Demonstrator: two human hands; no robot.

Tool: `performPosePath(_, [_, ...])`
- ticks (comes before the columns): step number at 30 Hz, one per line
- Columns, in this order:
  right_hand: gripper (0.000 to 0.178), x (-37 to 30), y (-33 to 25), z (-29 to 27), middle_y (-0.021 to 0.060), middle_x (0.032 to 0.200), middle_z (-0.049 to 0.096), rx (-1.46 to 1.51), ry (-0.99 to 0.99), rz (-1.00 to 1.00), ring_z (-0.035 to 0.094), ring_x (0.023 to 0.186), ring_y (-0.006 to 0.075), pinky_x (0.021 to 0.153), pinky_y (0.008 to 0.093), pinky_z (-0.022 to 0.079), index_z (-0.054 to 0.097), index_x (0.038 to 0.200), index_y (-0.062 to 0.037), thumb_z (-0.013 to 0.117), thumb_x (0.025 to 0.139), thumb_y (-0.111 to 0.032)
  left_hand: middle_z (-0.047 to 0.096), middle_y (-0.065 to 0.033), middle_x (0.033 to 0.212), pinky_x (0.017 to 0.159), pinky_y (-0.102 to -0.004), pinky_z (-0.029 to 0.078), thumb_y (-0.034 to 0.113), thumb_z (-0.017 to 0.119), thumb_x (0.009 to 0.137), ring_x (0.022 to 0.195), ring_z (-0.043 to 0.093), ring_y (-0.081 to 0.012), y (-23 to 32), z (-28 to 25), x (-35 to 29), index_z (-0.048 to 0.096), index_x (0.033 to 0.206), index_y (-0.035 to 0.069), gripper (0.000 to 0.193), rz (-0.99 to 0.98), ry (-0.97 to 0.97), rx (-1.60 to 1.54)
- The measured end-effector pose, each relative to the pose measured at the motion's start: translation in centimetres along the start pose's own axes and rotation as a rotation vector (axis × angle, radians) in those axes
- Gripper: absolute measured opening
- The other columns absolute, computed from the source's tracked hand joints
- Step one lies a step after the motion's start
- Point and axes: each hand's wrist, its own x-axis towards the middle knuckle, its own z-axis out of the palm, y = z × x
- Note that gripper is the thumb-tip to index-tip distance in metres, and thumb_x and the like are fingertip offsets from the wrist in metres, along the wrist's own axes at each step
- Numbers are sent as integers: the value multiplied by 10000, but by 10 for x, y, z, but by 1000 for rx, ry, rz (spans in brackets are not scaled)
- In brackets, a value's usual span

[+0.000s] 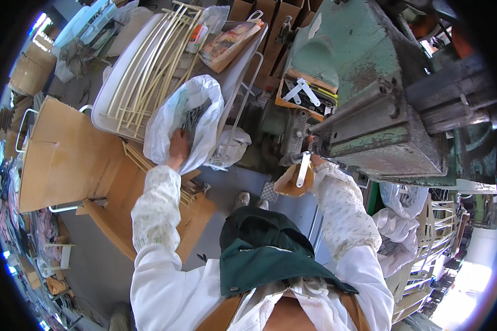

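My left hand [178, 146] reaches over the rim of a white plastic bag [163, 124], fingertips against the thin dark metal pieces [192, 117] inside. Its fingertips are partly hidden, so their grip cannot be told. At the head of a green press machine [359, 66], my right hand [317, 160] is closed by the upper end of a flat white strip [302, 170] with holes. The strip hangs down just left of that hand, over a brown cardboard piece [294, 182]. Machine parts cover some of the right fingers.
A white tub [102, 107] of long cream rods [149, 71] stands at the far left. An open carton [72, 154] lies below it. A small box [303, 96] with white strips sits on the machine. Bags and cream racks [425, 237] stand at the right.
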Motion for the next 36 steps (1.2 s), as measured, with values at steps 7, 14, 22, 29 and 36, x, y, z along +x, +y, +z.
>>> performPosePath(7, [292,24,7,-10,199,1117,594,-14,2,1,543,1042,368,925,433,418,605,1063,-28,566,819,-183,562,-160,970,815,-422,443,95,488,832,942,541,-317,-6,31,9,527,1027,42,206,-63,97,256])
performPosePath(14, [302,8,4,-11,194,1132,590,2,5,-10,536,1057,359,937,426,410,602,1076,-32,567,818,-186,566,-169,898,740,-457,475,151,523,850,852,573,-337,-10,38,2,507,893,28,131,-61,271,134])
performPosePath(22, [314,-4,8,-14,189,1149,585,6,14,19,529,1075,347,950,418,402,598,1091,-37,569,817,-189,607,-245,826,677,-458,423,302,502,951,792,584,-426,17,-60,11,535,968,-42,346,-190,506,-468])
performPosePath(29, [325,-3,11,-15,184,1163,581,11,46,25,522,1090,338,961,411,395,595,1104,-41,570,817,-191,628,-149,880,640,-334,514,257,505,955,708,647,-222,33,-60,38,511,1042,-41,311,-534,570,-1315])
performPosePath(36, [336,-18,11,-13,180,1178,577,47,39,26,516,1105,328,972,404,388,592,1117,-45,572,816,-194,651,-194,889,658,-398,512,217,552,932,750,651,-305,26,-36,77,586,1029,-65,300,-676,852,-1144])
